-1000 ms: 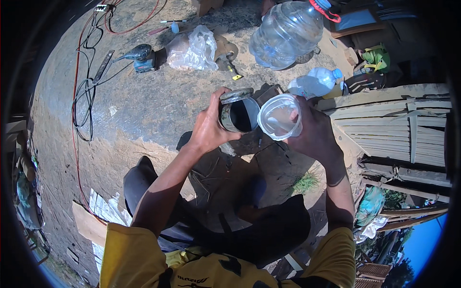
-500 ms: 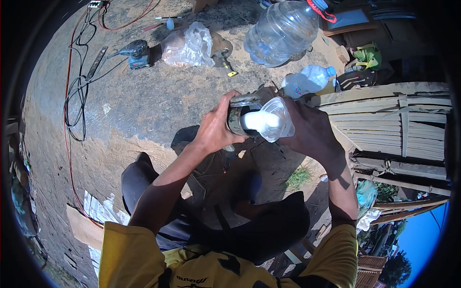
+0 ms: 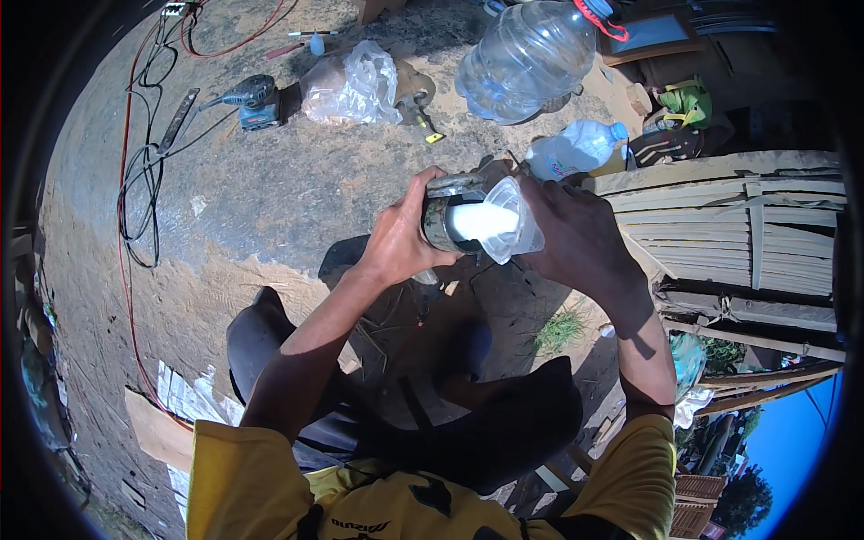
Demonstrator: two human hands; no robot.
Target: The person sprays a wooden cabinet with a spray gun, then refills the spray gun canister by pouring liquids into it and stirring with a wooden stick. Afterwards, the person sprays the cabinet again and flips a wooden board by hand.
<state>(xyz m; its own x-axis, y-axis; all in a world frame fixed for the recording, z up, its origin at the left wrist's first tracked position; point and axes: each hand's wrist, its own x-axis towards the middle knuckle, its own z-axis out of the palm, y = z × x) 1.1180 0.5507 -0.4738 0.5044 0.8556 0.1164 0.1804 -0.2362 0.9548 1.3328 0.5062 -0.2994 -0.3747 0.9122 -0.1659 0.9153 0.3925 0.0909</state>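
Note:
My left hand [image 3: 399, 236] is wrapped round a dark, mottled can [image 3: 436, 225], whose mouth faces right. A greyish round piece [image 3: 456, 184], perhaps its lid, shows at the can's far edge. My right hand [image 3: 580, 236] grips a clear plastic cup [image 3: 529, 236] tipped toward the can. A bright white substance [image 3: 479, 220] stretches from the cup into the can's mouth; glare hides whether it is liquid or powder. The fingertips of my right hand are partly behind the cup.
Beyond my hands lie a large clear water jug [image 3: 522, 67], a smaller bottle [image 3: 576, 151], a crumpled plastic bag [image 3: 355, 85], a yellow-ended tool [image 3: 430, 133] and a blue power sander [image 3: 259, 103]. Cables [image 3: 148, 171] trail at left. A slatted wooden panel [image 3: 720, 225] stands right.
My right hand has brought the cup slightly left, closer to the can. The white substance now reaches farther into the can's mouth. My left hand has barely moved.

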